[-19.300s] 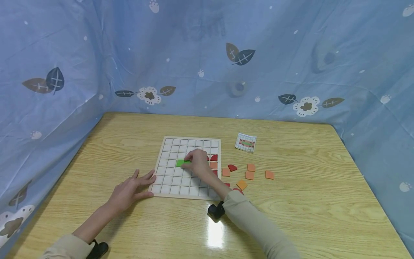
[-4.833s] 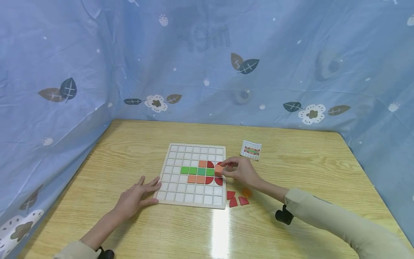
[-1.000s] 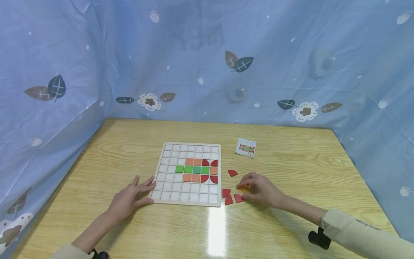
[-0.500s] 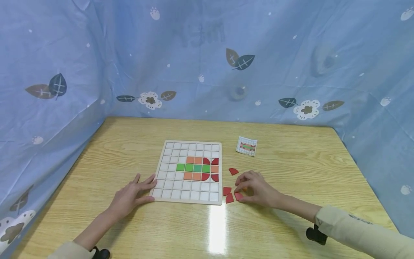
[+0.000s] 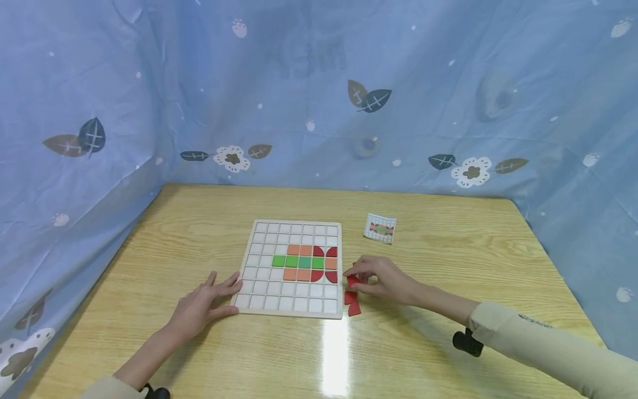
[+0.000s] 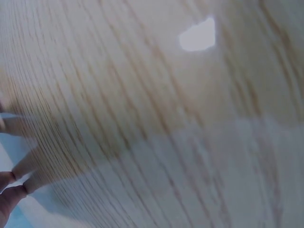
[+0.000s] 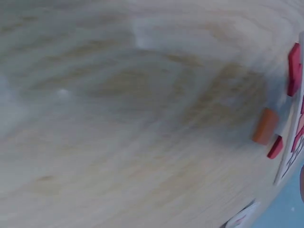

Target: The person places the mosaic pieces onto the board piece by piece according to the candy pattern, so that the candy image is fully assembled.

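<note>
My right hand point(image 5: 386, 281) pinches a red quarter-circle tile point(image 5: 353, 280) between thumb and fingers, just off the right edge of the white grid board point(image 5: 264, 303). Below it lie red tiles point(image 5: 350, 297) on the table, and another shows only as a sliver behind the fingers. On the board, a row of green tiles point(image 5: 292, 261) runs between orange tiles point(image 5: 300, 250), with red quarter-circles at the right end. My left hand point(image 5: 199, 307) rests with spread fingers at the board's left edge. In the left wrist view, its fingertips point(image 6: 13, 192) show at the lower left.
A small printed card point(image 5: 380, 228) with a coloured grid pattern lies right of the board's far corner. An orange tile point(image 7: 266, 126) on the table shows in the right wrist view, hidden by the hand in the head view. A blue curtain point(image 5: 299, 111) hangs behind the wooden table point(image 5: 448, 238).
My right hand has taken a red quarter-circle tile from the loose ones and moved up and left towards the board with it. My left hand has stayed at the board's edge.
</note>
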The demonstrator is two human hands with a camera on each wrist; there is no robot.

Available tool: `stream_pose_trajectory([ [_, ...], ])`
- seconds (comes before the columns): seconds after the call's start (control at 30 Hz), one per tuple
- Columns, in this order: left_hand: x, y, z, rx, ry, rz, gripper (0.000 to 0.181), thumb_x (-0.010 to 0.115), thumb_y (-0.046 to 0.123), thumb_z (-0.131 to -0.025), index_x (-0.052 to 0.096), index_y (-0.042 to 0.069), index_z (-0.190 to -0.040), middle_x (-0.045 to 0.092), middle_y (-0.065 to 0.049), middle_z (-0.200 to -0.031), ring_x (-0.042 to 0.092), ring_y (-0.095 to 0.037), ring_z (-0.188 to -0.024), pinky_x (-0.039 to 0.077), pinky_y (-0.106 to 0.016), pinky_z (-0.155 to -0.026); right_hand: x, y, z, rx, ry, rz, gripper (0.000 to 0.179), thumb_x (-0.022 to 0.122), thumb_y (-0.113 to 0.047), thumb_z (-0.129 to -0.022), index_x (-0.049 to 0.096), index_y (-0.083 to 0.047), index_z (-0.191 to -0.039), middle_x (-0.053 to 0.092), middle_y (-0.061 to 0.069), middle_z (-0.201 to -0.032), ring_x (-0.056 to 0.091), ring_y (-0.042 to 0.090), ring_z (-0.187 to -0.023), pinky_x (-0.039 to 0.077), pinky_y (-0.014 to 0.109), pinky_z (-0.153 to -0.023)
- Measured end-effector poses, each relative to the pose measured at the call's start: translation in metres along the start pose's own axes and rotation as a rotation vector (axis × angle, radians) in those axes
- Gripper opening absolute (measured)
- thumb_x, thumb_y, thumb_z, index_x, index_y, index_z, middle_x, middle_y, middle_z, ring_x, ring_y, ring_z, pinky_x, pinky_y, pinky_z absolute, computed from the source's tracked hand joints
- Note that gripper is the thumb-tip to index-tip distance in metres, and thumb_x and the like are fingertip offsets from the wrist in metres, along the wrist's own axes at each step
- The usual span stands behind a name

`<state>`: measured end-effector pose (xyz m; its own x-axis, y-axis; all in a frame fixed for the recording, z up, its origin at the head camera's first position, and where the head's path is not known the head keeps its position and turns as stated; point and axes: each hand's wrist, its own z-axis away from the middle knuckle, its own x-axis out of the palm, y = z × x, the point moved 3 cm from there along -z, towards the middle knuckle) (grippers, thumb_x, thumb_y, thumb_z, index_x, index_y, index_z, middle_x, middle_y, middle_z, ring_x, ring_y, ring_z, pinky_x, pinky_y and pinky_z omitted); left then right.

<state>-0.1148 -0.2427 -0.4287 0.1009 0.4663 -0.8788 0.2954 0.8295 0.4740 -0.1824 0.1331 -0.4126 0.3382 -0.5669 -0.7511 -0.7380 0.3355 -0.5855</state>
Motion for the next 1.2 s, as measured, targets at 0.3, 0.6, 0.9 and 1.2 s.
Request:
stream_pose_trajectory([
  [0.3, 0.001, -0.001, 0.000, 0.012, 0.008, -0.024, 0.061, 0.073, 0.037, -0.079, 0.059, 0.011, -0.132, 0.045, -0.006, -0.143, 0.030, -0.052, -0.131, 0.049, -0.055, -0.059, 0.003, 0.008, -0.047, 0.049, -0.043, -0.094, 0.027, 0.076, -0.003, -0.081, 0.070, 0.003, -0.106, 0.069, 0.009, -0.094, 0.063, 0.011, -0.074, 0.053, 0.022, -0.068],
  [0.6, 0.001, 0.001, -0.003, 0.019, -0.002, -0.038, 0.061, 0.074, 0.032, -0.079, 0.058, 0.009, -0.133, 0.045, -0.006, -0.143, 0.031, -0.052, -0.131, 0.050, -0.059, -0.071, -0.003, 0.019, -0.093, 0.009, -0.223, -0.133, 0.023, 0.071, -0.001, -0.085, 0.069, 0.004, -0.107, 0.070, 0.013, -0.100, 0.066, 0.019, -0.084, 0.053, 0.024, -0.076],
  [0.9, -0.001, -0.001, 0.000, -0.004, -0.016, -0.013, 0.062, 0.074, 0.033, -0.078, 0.057, 0.009, -0.133, 0.044, -0.007, -0.143, 0.027, -0.052, -0.132, 0.050, -0.061, -0.067, 0.009, 0.027, -0.135, 0.001, -0.321, -0.118, 0.020, 0.070, -0.001, -0.085, 0.071, 0.004, -0.104, 0.070, 0.013, -0.100, 0.066, 0.020, -0.085, 0.053, 0.023, -0.077],
  [1.2, -0.004, 0.002, 0.000, 0.002, -0.010, -0.014, 0.062, 0.072, 0.037, -0.080, 0.058, 0.009, -0.133, 0.046, -0.007, -0.143, 0.029, -0.053, -0.131, 0.052, -0.054, -0.064, 0.026, 0.021, -0.170, -0.064, -0.353, -0.050, 0.017, 0.072, -0.004, -0.085, 0.072, 0.002, -0.101, 0.072, 0.010, -0.093, 0.065, 0.014, -0.081, 0.051, 0.022, -0.076],
])
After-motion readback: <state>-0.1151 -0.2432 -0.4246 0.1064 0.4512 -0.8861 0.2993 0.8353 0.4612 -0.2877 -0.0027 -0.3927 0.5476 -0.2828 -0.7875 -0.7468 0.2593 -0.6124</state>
